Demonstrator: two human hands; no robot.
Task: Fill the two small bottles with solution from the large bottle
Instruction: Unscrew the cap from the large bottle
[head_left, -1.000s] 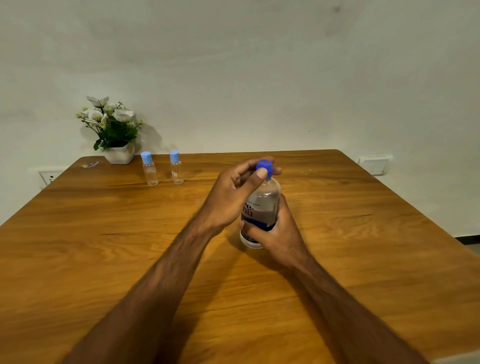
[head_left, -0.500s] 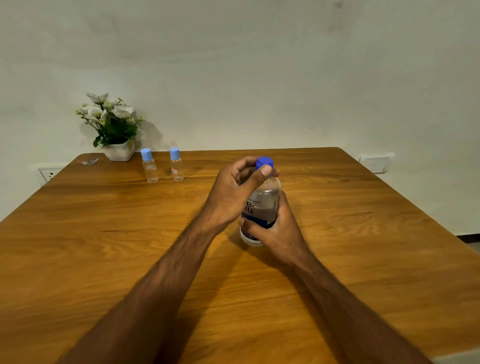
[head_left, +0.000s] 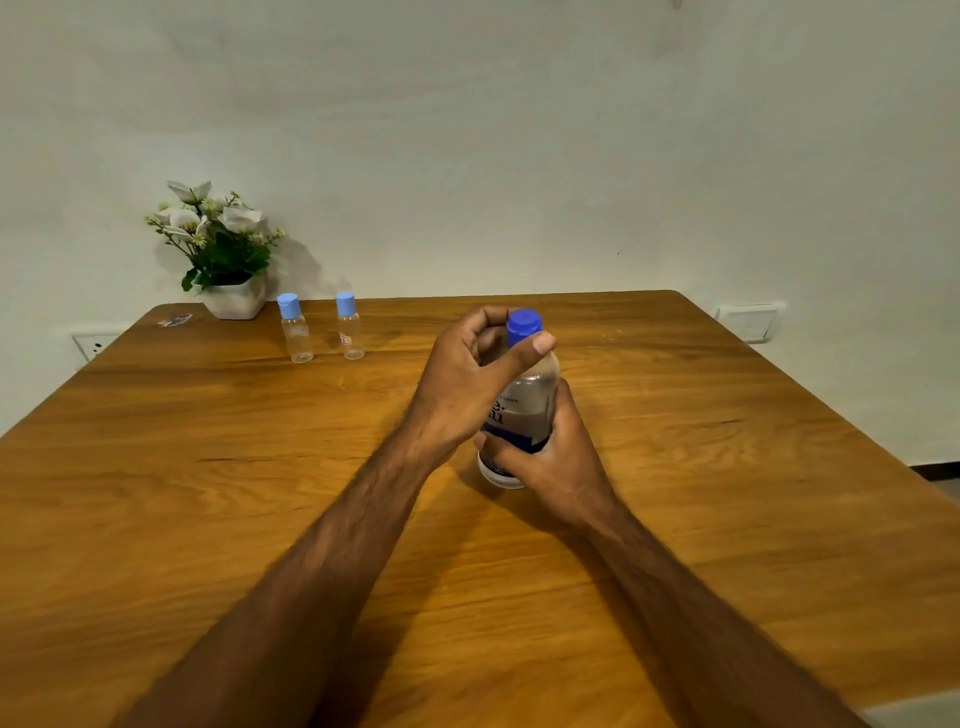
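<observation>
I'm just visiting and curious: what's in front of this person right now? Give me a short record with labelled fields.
Left hand: pinches the dark blue cap of the large bottle
Right hand: grips the large bottle's lower body
Large bottle: upright, cap on
Small bottles: two, capped, untouched, left one, right one
Flower pot: far left corner, beside the small bottles
Table: wooden

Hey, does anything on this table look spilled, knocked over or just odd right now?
Nothing stands out. The two small bottles stand upright and capped near the flower pot; the large bottle is upright, right hand gripping it, left hand on its blue cap.
</observation>
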